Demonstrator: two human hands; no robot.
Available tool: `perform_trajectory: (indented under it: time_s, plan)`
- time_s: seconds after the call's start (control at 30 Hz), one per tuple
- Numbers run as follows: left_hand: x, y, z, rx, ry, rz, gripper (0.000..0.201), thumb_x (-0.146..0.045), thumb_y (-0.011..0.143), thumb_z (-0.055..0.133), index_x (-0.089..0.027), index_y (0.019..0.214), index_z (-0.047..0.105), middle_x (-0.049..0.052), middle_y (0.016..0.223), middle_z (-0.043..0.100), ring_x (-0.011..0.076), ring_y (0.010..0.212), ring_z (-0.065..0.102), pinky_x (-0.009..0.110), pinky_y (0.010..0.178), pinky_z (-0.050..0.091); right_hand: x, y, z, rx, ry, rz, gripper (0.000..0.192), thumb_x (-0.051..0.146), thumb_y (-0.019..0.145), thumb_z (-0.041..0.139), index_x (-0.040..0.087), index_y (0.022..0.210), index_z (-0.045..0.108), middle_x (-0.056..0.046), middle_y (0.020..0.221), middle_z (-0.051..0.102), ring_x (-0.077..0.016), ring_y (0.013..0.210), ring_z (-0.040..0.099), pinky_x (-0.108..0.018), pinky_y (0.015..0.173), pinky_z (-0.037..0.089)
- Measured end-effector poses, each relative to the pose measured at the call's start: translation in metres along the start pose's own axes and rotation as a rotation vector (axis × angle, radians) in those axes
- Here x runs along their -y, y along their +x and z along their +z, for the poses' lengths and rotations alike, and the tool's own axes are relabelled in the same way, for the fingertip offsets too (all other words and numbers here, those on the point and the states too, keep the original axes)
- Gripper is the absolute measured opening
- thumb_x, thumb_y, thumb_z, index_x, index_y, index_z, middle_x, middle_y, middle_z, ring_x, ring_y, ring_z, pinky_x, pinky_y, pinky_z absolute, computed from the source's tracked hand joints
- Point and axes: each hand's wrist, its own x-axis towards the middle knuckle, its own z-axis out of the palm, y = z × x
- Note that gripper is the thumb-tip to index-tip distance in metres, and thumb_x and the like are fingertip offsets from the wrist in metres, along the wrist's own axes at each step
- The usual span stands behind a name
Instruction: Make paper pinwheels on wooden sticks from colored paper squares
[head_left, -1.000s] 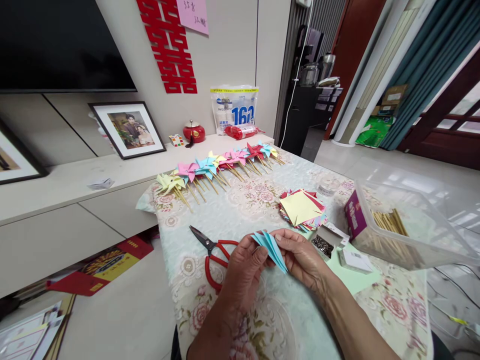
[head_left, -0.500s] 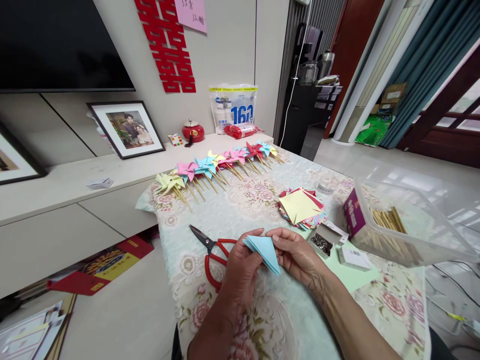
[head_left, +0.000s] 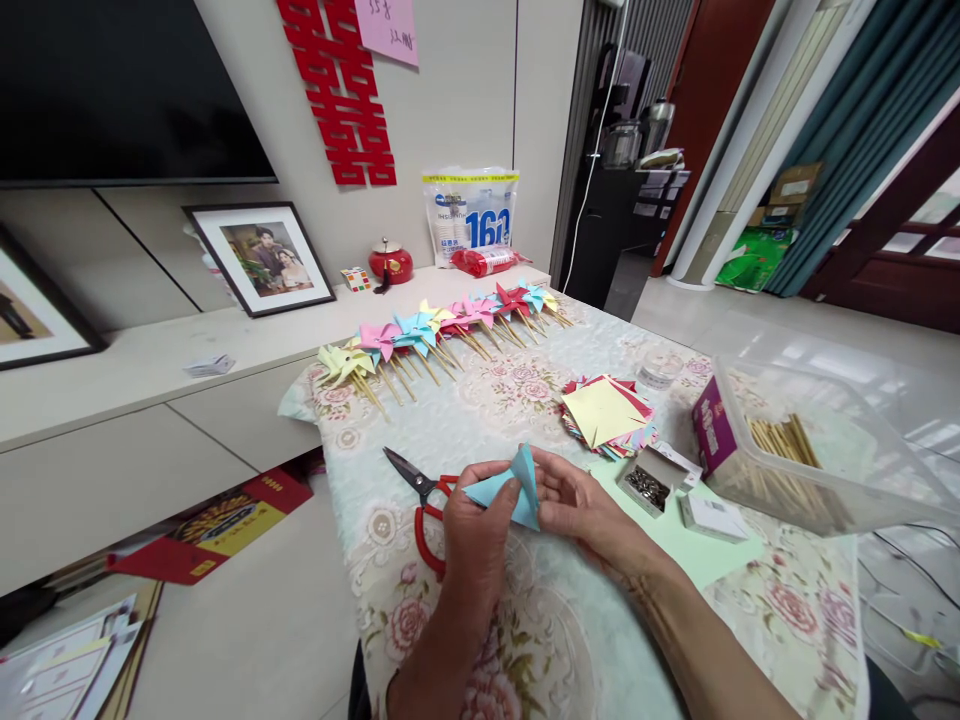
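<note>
Blue paper: a folded light-blue piece (head_left: 495, 492) held up over the near half of the table (head_left: 491, 435), between the two hands, its right part standing up as a flap.
Left hand: the hand (head_left: 480, 520) pinches the blue piece, thumb on top, fingers beneath.
Right hand: the hand (head_left: 577, 505) grasps the raised flap, thumb at its lower edge, fingers behind it.
Scissors: red-handled scissors (head_left: 422, 488) lie near the left edge, blades toward the far left corner, handles partly behind the left hand.
Pinwheels: a row of paper pinwheels (head_left: 416, 333) on sticks lines the far edge, in yellow, pink, blue and red.
Squares: a loose stack of coloured paper squares (head_left: 609, 410), yellow on top, sits beyond the right hand.
Pins: small metal pieces (head_left: 646, 488) fill an uncovered little box on a pale green sheet (head_left: 701, 568), beside a white box (head_left: 714, 517).
Tub: a clear plastic tub (head_left: 874, 500) at the right edge holds a bundle of sticks (head_left: 786, 440).
Roll: a clear round roll (head_left: 660, 368) lies beyond the squares, near the right edge.
</note>
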Motion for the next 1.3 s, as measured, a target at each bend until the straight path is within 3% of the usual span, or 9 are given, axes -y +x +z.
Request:
perform_trajectory:
  time_s: [0.07, 0.2, 0.3, 0.47, 0.63, 0.77, 0.93, 1.1, 1.3]
  plan:
    - [-0.004, -0.001, 0.0, -0.025, 0.076, 0.046, 0.026, -0.029, 0.066, 0.082, -0.015, 0.085, 0.071, 0.0, 0.064, 0.07, 0.0126, 0.055, 0.057, 0.023, 0.055, 0.043, -0.001, 0.0, 0.003, -0.007, -0.048, -0.012, 0.078, 0.026, 0.063, 0.092, 0.026, 0.134, 0.06, -0.005, 0.119, 0.069, -0.021, 0.104, 0.065, -0.032, 0.09, 0.048]
    - [-0.007, -0.004, 0.002, 0.02, 0.087, 0.053, 0.023, -0.025, 0.065, 0.08, -0.016, 0.084, 0.071, 0.0, 0.068, 0.071, 0.0124, 0.056, 0.056, 0.023, 0.056, 0.044, -0.002, 0.001, 0.007, -0.123, -0.012, -0.034, 0.052, 0.024, 0.07, 0.086, 0.021, 0.119, 0.067, -0.001, 0.093, 0.075, -0.0162, 0.083, 0.067, -0.027, 0.077, 0.049]
    - [-0.003, -0.004, 0.002, 0.078, 0.011, 0.009, 0.026, -0.025, 0.063, 0.081, -0.016, 0.084, 0.07, 0.001, 0.072, 0.072, 0.0134, 0.06, 0.058, 0.024, 0.058, 0.046, -0.002, 0.004, 0.004, -0.213, 0.035, -0.044, 0.047, 0.026, 0.068, 0.084, 0.018, 0.111, 0.068, -0.001, 0.082, 0.076, -0.0157, 0.069, 0.066, -0.027, 0.068, 0.048]
    - [-0.004, -0.002, 0.0, 0.2, -0.208, -0.13, 0.033, -0.034, 0.065, 0.083, -0.015, 0.09, 0.07, 0.005, 0.081, 0.073, 0.0154, 0.07, 0.063, 0.025, 0.063, 0.049, 0.005, 0.006, -0.008, -0.284, -0.066, -0.077, 0.051, 0.026, 0.065, 0.082, 0.018, 0.113, 0.066, -0.002, 0.081, 0.077, -0.0175, 0.064, 0.066, -0.029, 0.065, 0.05]
    - [-0.015, -0.002, -0.003, 0.288, -0.294, -0.263, 0.041, -0.048, 0.069, 0.08, -0.013, 0.087, 0.07, 0.009, 0.08, 0.073, 0.0192, 0.072, 0.067, 0.028, 0.064, 0.052, 0.015, -0.002, -0.013, -0.192, -0.251, -0.09, 0.038, 0.022, 0.071, 0.077, 0.018, 0.107, 0.071, 0.0, 0.081, 0.075, -0.0149, 0.068, 0.063, -0.024, 0.061, 0.044]
    - [-0.011, -0.002, -0.005, 0.353, -0.172, -0.315, 0.036, -0.041, 0.063, 0.087, -0.016, 0.08, 0.066, 0.001, 0.066, 0.068, 0.0127, 0.057, 0.058, 0.025, 0.057, 0.046, 0.018, -0.007, -0.01, -0.097, -0.29, -0.069, 0.034, 0.02, 0.076, 0.073, 0.019, 0.111, 0.071, 0.002, 0.079, 0.072, -0.0119, 0.065, 0.06, -0.023, 0.06, 0.042]
    - [0.0, 0.0, -0.009, 0.387, -0.072, -0.3, 0.035, -0.038, 0.062, 0.089, -0.015, 0.07, 0.064, -0.003, 0.058, 0.061, 0.0085, 0.052, 0.048, 0.021, 0.052, 0.036, 0.018, -0.01, -0.013, -0.029, -0.191, -0.018, 0.039, 0.03, 0.078, 0.079, 0.02, 0.115, 0.071, -0.001, 0.083, 0.074, -0.0137, 0.067, 0.063, -0.025, 0.063, 0.046]
    - [-0.006, -0.002, -0.007, 0.455, -0.199, -0.393, 0.037, -0.036, 0.059, 0.091, -0.015, 0.068, 0.062, 0.0, 0.06, 0.063, 0.0104, 0.056, 0.052, 0.023, 0.056, 0.041, 0.02, -0.01, -0.016, -0.053, -0.011, -0.03, 0.039, 0.046, 0.082, 0.078, 0.019, 0.109, 0.076, -0.005, 0.083, 0.075, -0.0159, 0.071, 0.067, -0.026, 0.068, 0.051]
    - [-0.007, -0.004, -0.006, 0.488, -0.239, -0.428, 0.036, -0.033, 0.059, 0.092, -0.014, 0.068, 0.063, 0.001, 0.061, 0.064, 0.0104, 0.056, 0.054, 0.024, 0.057, 0.043, 0.018, -0.009, -0.013, -0.012, 0.124, -0.018, 0.034, 0.042, 0.08, 0.08, 0.018, 0.104, 0.078, -0.006, 0.081, 0.076, -0.0139, 0.066, 0.067, -0.024, 0.067, 0.053]
